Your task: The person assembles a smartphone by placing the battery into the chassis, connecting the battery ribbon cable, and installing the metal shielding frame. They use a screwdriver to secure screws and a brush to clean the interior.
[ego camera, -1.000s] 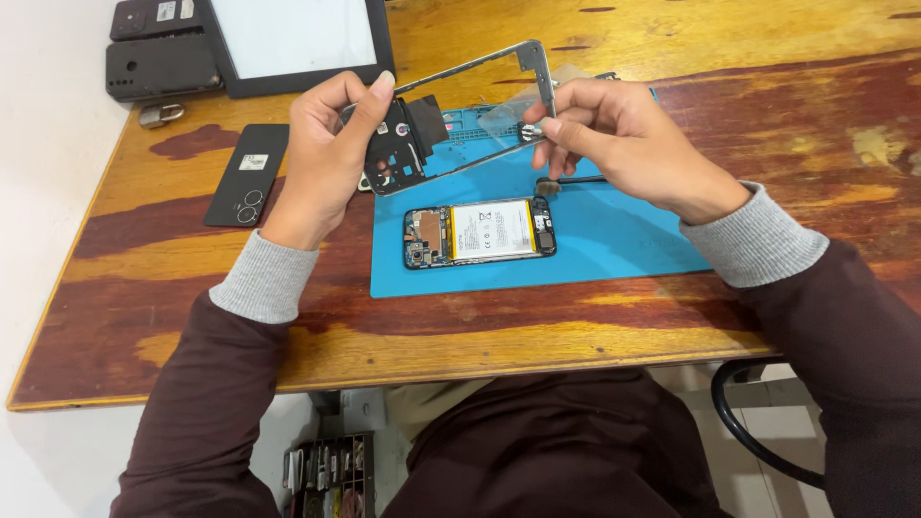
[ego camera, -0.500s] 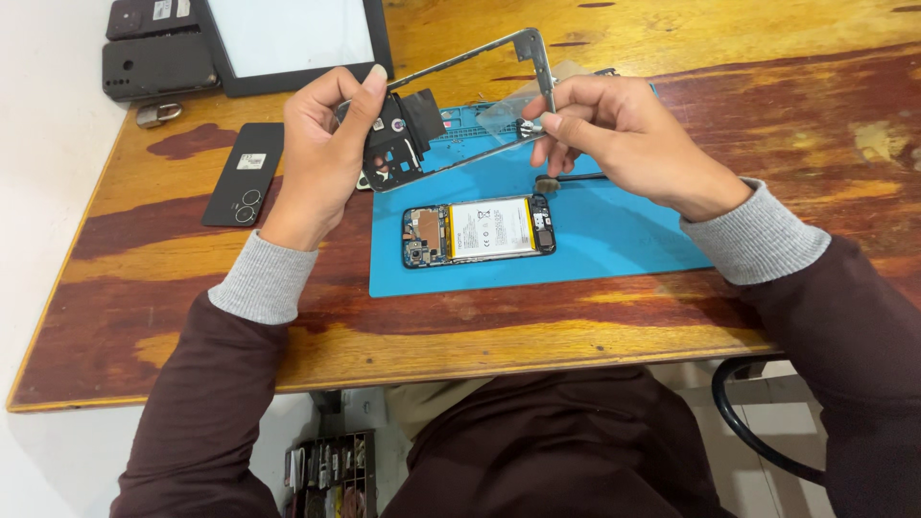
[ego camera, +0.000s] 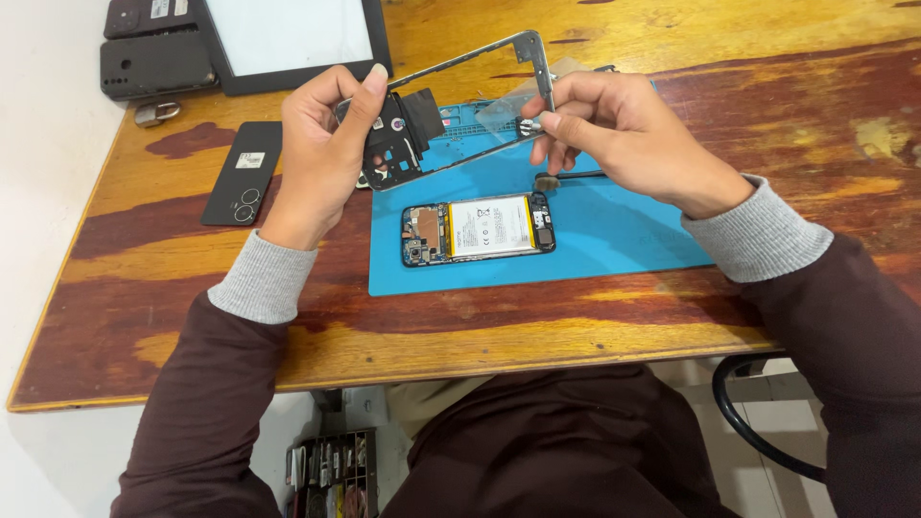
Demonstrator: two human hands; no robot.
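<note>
- Your left hand [ego camera: 321, 158] grips the phone frame [ego camera: 451, 105] by its camera end, lifted above the blue mat [ego camera: 614, 230] for inspection.
- Your right hand [ego camera: 624, 134] pinches the frame's far corner; the opened phone [ego camera: 478, 228] lies on the mat.

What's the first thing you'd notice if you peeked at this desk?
Two hands hold a thin grey phone frame up over the blue mat: the left hand grips its dark end, the right hand pinches the other. Beneath it on the mat lies an opened phone, its insides showing.
</note>
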